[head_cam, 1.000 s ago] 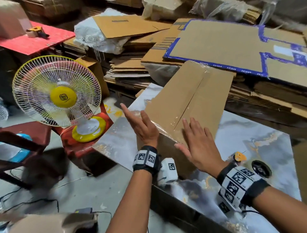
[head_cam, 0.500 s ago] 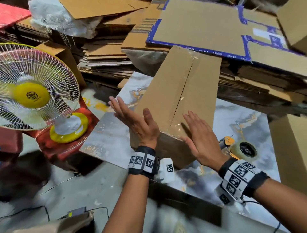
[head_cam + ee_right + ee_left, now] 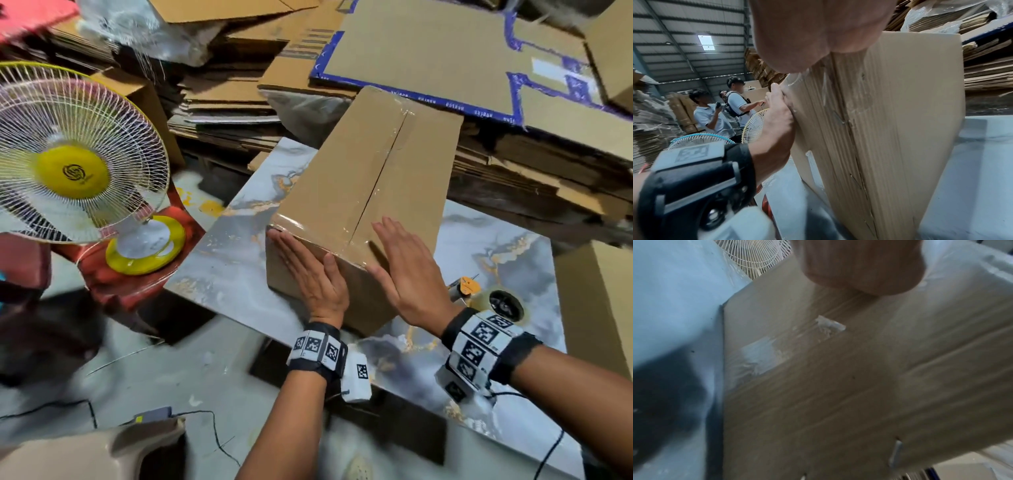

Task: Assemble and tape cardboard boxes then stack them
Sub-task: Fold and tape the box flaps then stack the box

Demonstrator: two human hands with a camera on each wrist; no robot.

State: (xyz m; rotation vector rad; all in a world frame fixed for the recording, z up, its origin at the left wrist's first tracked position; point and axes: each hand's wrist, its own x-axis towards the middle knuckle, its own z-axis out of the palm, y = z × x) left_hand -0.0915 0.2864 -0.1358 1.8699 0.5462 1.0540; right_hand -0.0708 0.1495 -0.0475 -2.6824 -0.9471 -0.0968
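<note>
Box (image 3: pixel 370 178) is sitting on the marble table (image 3: pixel 233 274), long axis running away from the wearer, top seam covered by a strip of clear tape (image 3: pixel 380 178) that is wrapping over the near edge.

Left hand (image 3: pixel 310 274) is lying flat, fingers straight, against the box's near end face, fingertips reaching the upper left corner; the right wrist view is showing the same hand (image 3: pixel 779 116) pressed to the cardboard.

Right hand (image 3: pixel 404 270) is resting open, palm down, on the box top at the near edge, just right of the seam, over the tape end.

The left wrist view is blurred; it is showing the box face (image 3: pixel 838 386) close up with pale scuffed patches, possibly torn paper.

Tape roll (image 3: pixel 507 305) is lying on the table right of the box, beside the right wrist. Fan (image 3: pixel 72 171) is standing left of the table. Flattened cardboard (image 3: pixel 445 51) is piled behind. Another box (image 3: pixel 603 301) is showing at the right edge.
</note>
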